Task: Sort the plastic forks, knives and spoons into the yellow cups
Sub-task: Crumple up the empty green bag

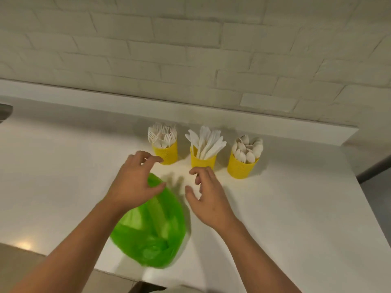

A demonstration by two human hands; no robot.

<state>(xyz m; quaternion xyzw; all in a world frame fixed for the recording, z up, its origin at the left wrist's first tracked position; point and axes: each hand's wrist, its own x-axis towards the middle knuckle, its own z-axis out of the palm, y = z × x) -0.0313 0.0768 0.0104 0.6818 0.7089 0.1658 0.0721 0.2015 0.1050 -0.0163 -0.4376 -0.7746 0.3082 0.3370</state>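
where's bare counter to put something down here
Bare counter lies wide to the left of the green bag and fork cup. Another patch lies right of the right hand, in front of the spoon cup. Crowded: the middle, where both hands hover before the knife cup, left hand over the bag.
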